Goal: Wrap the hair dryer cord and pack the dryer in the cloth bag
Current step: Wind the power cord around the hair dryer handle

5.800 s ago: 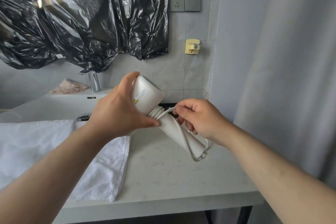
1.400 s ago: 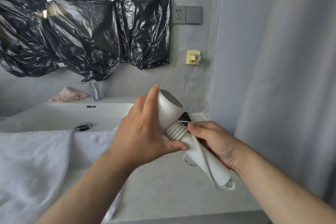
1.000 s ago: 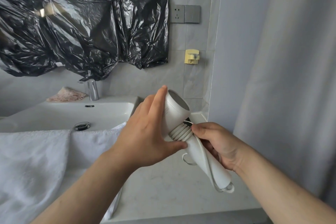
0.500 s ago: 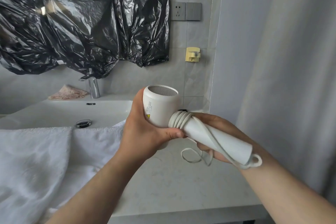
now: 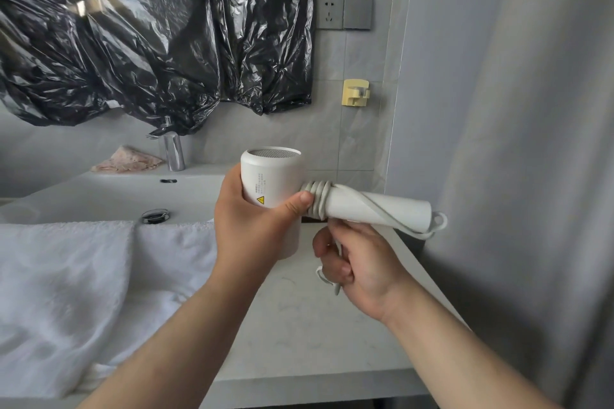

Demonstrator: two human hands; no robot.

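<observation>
A white hair dryer [image 5: 275,176] is held above the counter, its barrel upright with the mesh end on top and its handle pointing right. My left hand [image 5: 252,226] grips the barrel, thumb pressing the coils. The white cord [image 5: 318,204] is wound in several tight turns around the handle's base, then runs diagonally along the handle to a loop at its far end. My right hand [image 5: 355,262] sits below the handle, closed around the loose end of the cord. No cloth bag is in view.
A white towel [image 5: 76,279] lies over the pale counter [image 5: 315,335] on the left. Behind it is a white sink [image 5: 109,192] with a chrome tap [image 5: 172,153]. A black plastic sheet, a wall socket, a yellow hook [image 5: 355,93] and a grey curtain at right surround the spot.
The dryer has been turned so that its barrel stands upright and the handle lies level. My right hand has left the handle and dropped below it, closing on the cord's loose end.
</observation>
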